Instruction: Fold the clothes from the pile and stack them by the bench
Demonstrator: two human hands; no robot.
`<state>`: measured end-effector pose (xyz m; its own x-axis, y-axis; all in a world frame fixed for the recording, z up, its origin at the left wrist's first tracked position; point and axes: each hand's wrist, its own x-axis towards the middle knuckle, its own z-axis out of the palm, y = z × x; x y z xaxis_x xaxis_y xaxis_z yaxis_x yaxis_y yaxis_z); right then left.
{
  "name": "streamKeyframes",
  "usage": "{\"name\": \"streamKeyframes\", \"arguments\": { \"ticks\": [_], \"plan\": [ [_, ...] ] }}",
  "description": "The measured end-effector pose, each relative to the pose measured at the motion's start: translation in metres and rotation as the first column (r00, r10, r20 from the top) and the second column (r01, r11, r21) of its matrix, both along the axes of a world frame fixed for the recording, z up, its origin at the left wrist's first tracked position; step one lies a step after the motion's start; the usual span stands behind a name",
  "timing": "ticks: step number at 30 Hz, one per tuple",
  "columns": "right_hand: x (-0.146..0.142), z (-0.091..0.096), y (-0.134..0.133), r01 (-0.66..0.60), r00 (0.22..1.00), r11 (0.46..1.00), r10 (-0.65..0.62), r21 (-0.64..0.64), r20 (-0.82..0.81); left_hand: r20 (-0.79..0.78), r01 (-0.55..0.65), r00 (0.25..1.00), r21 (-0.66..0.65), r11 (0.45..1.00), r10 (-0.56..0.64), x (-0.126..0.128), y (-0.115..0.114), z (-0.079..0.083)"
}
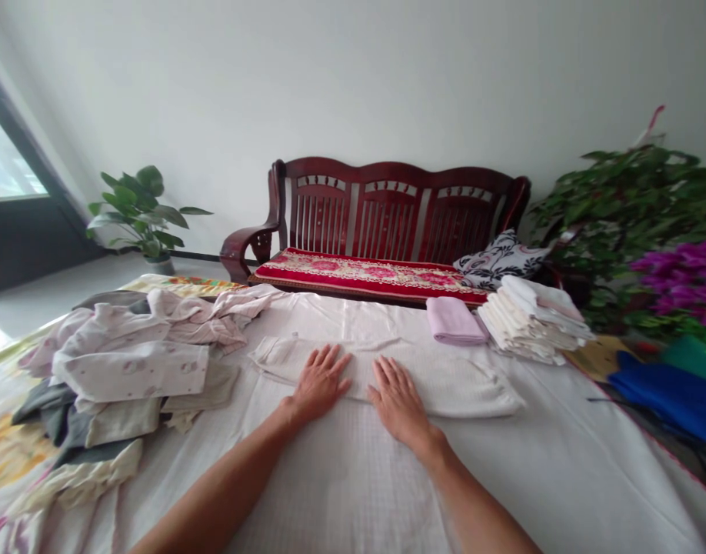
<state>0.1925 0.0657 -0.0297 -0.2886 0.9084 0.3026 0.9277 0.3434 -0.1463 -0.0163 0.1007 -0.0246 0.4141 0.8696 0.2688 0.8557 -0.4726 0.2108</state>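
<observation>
A white, finely ribbed garment (445, 382) lies crosswise in front of me, with a gathered cuff at its right end. My left hand (323, 381) rests flat on its left half, fingers spread. On the other side of the middle, my right hand (397, 396) presses palm down with the fingers stretched out. Neither hand grips anything. Similar ribbed white fabric (344, 485) runs toward me between my forearms; I cannot tell whether it is the same garment.
A loose pile of clothes (134, 369) is on the left. At the back right are a folded lilac cloth (455, 320) and a stack of folded white clothes (531, 322). Blue fabric (670, 396) lies far right. Behind stands a wooden bench (387, 208), with a potted plant (148, 204) to its left.
</observation>
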Motion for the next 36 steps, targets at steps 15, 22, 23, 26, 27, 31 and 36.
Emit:
{"name": "streamKeyframes", "arguments": {
  "ticks": [15, 22, 23, 26, 27, 31, 36],
  "plan": [
    [0.18, -0.016, -0.002, 0.446, 0.861, 0.883, -0.468, 0.146, 0.198, -0.127, -0.274, 0.953, 0.014, 0.962, 0.273, -0.102, 0.007, 0.004],
    [0.181, -0.017, 0.0, 0.469, 0.862, 0.878, -0.479, 0.1, 0.165, -0.068, -0.534, 0.844, -0.009, 0.845, 0.533, -0.123, 0.015, 0.003],
    [0.18, -0.016, 0.0, 0.466, 0.864, 0.879, -0.477, 0.102, 0.16, -0.068, -0.564, 0.824, -0.017, 0.825, 0.562, -0.123, 0.015, 0.004],
    [0.176, -0.009, -0.004, 0.45, 0.874, 0.88, -0.469, 0.153, 0.131, -0.078, -0.61, 0.792, -0.05, 0.791, 0.606, -0.121, 0.016, 0.011],
    [0.173, -0.005, -0.005, 0.441, 0.878, 0.878, -0.465, 0.185, 0.117, -0.079, -0.611, 0.791, -0.06, 0.789, 0.607, -0.12, 0.017, 0.013],
    [0.158, 0.003, -0.009, 0.339, 0.918, 0.9, -0.38, 0.273, 0.113, -0.035, -0.591, 0.806, -0.103, 0.8, 0.591, -0.127, 0.025, 0.019],
    [0.148, -0.009, -0.006, 0.249, 0.942, 0.949, -0.283, 0.193, 0.18, 0.267, -0.548, 0.732, -0.317, 0.774, 0.627, -0.147, 0.043, 0.016]
  ]
}}
